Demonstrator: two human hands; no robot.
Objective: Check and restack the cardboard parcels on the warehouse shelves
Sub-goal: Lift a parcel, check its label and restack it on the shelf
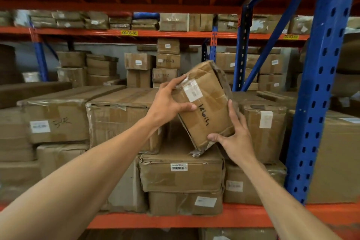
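Note:
I hold a small taped cardboard parcel (206, 109) tilted in the air, with a white label and black handwriting on its face. My left hand (169, 101) grips its upper left edge, thumb across the face. My right hand (235, 134) grips its lower right corner, thumb under the bottom edge. The parcel's lower corner hangs just above a barcoded box (181, 171) in a gap between taller stacked boxes (120, 121) on the shelf.
An orange shelf beam (185, 220) runs across the front. A blue upright (319, 91) stands at the right, next to more boxes (263, 128). Rear shelves hold several labelled parcels (167, 60). An orange deck is overhead.

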